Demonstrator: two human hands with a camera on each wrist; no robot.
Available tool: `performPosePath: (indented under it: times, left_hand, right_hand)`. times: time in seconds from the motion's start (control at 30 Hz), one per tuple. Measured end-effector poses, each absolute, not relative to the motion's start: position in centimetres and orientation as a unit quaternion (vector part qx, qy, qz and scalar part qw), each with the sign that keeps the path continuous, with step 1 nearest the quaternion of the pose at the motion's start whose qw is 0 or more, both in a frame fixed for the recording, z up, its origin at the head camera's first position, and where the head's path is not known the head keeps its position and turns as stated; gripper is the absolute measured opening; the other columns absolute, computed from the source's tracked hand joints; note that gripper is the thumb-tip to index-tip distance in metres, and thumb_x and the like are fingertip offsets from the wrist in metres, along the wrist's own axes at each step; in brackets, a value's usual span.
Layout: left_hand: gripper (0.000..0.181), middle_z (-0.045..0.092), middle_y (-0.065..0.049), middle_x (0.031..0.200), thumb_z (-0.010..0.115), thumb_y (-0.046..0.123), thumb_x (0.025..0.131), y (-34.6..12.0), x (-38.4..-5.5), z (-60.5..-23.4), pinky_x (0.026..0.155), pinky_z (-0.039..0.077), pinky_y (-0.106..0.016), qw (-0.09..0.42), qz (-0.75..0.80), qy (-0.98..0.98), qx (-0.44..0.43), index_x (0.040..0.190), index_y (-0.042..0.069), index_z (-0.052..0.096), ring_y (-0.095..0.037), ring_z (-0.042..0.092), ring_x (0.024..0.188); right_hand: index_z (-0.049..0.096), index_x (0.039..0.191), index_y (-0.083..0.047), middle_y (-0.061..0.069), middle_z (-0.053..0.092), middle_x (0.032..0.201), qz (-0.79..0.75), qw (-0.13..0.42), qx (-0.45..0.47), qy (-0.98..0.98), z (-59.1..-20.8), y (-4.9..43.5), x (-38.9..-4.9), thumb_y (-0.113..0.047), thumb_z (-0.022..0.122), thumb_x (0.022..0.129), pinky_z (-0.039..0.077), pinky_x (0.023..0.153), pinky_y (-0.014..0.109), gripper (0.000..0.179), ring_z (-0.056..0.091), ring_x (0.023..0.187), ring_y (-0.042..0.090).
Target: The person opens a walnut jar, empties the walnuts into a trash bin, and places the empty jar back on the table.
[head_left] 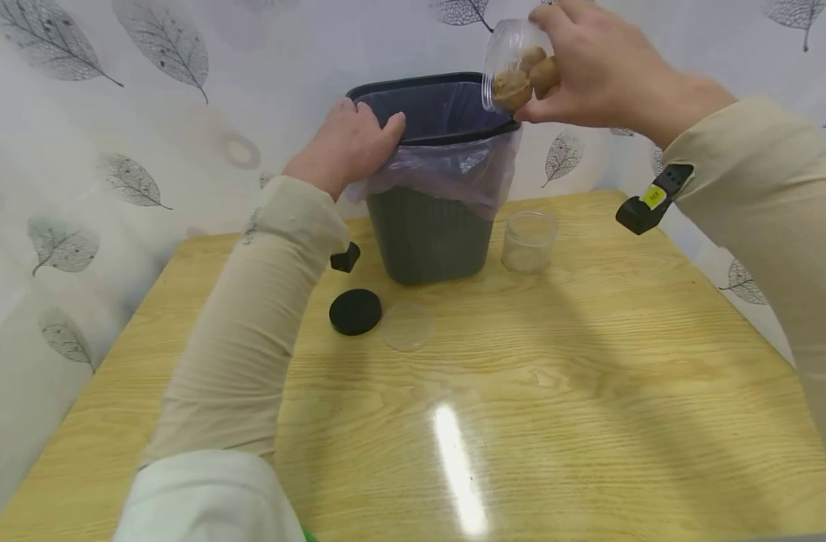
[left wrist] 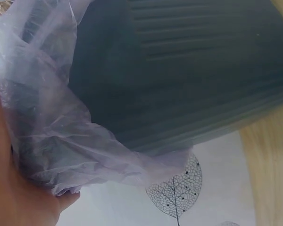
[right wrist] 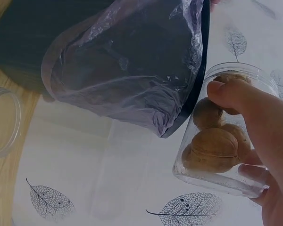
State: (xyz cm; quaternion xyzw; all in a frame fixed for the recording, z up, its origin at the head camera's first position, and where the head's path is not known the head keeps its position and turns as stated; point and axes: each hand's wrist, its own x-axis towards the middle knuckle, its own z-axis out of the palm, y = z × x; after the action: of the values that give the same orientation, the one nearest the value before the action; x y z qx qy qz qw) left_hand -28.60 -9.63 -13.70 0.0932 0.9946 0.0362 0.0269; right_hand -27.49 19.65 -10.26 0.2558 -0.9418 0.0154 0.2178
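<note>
My left hand (head_left: 348,143) grips the left rim of a dark grey trash bin (head_left: 429,237), fingers over the edge and thumb on the near side. A thin purple plastic liner (head_left: 477,169) is folded over the rim. With my right hand (head_left: 602,68) I hold a clear jar (right wrist: 221,186), tipped on its side, its mouth toward the bin's right rim. Several walnuts (right wrist: 214,146) lie inside the jar. In the left wrist view the liner (left wrist: 66,141) bunches beside my left hand (left wrist: 23,197).
The bin stands at the back of a wooden table (head_left: 521,429), near a leaf-patterned wall covering (head_left: 135,135). A second clear jar (head_left: 529,242) stands right of the bin. In front lie a black lid (head_left: 355,312) and a clear disc (head_left: 407,327).
</note>
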Motion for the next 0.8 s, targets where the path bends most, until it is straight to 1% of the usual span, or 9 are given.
performPosePath:
  times: [0.17, 0.3, 0.4, 0.5, 0.67, 0.8]
  left_hand:
    - [0.087, -0.007, -0.024, 0.165, -0.001, 0.058, 0.099, -9.3, -28.6, -13.7, 0.127, 0.002, -0.040, 0.022, 0.034, 0.994, 0.098, 0.154, -0.010, -0.004, -0.032, -0.004, 0.155]
    - [0.087, -0.002, -0.025, 0.164, -0.001, 0.057, 0.100, -9.2, -28.7, -13.7, 0.126, 0.001, -0.040, 0.014, 0.025, 0.994, 0.103, 0.154, -0.012, -0.001, -0.034, 0.000, 0.154]
    - [0.087, 0.003, -0.027, 0.164, -0.001, 0.056, 0.100, -9.1, -28.8, -13.8, 0.126, 0.004, -0.040, 0.010, 0.022, 0.994, 0.103, 0.153, -0.013, 0.002, -0.034, 0.005, 0.154]
    - [0.087, 0.002, -0.027, 0.164, -0.001, 0.056, 0.100, -9.2, -28.8, -13.8, 0.126, 0.006, -0.040, 0.007, 0.027, 0.995, 0.099, 0.153, -0.013, 0.002, -0.034, 0.005, 0.154]
    - [0.087, 0.004, -0.029, 0.163, -0.001, 0.055, 0.100, -9.5, -28.8, -14.0, 0.126, 0.009, -0.040, 0.002, 0.032, 0.995, 0.093, 0.153, -0.013, 0.003, -0.034, 0.007, 0.153]
    - [0.087, 0.007, -0.030, 0.162, -0.001, 0.054, 0.100, -9.6, -28.7, -14.1, 0.125, 0.011, -0.041, -0.003, 0.030, 0.995, 0.095, 0.153, -0.014, 0.005, -0.035, 0.011, 0.152]
  right_hand:
    - [0.026, 0.150, 0.006, 0.030, 0.034, 0.149, -0.025, 0.236, 0.272, -0.933, -10.1, 19.4, -27.8, -0.028, 0.076, 0.083, 0.034, 0.109, 0.062, 0.090, 0.039, 0.125, 0.049]
    - [0.027, 0.148, 0.008, 0.032, 0.037, 0.145, -0.042, 0.249, 0.286, -0.924, -10.0, 19.4, -28.1, -0.025, 0.079, 0.081, 0.032, 0.108, 0.061, 0.091, 0.038, 0.121, 0.048]
    - [0.029, 0.146, 0.009, 0.033, 0.039, 0.140, -0.052, 0.258, 0.297, -0.918, -9.9, 19.3, -28.3, -0.023, 0.080, 0.079, 0.032, 0.106, 0.061, 0.091, 0.037, 0.118, 0.047]
    - [0.031, 0.144, 0.009, 0.033, 0.041, 0.137, -0.063, 0.263, 0.305, -0.913, -9.8, 19.1, -28.4, -0.023, 0.081, 0.078, 0.033, 0.104, 0.061, 0.089, 0.039, 0.114, 0.047]
    - [0.035, 0.142, 0.008, 0.031, 0.043, 0.135, -0.088, 0.259, 0.308, -0.911, -9.5, 18.5, -28.4, -0.024, 0.083, 0.077, 0.033, 0.104, 0.061, 0.087, 0.038, 0.117, 0.045]
    - [0.034, 0.143, 0.009, 0.032, 0.042, 0.135, -0.110, 0.260, 0.310, -0.908, -9.4, 18.2, -28.5, -0.023, 0.084, 0.076, 0.032, 0.105, 0.060, 0.089, 0.037, 0.120, 0.045]
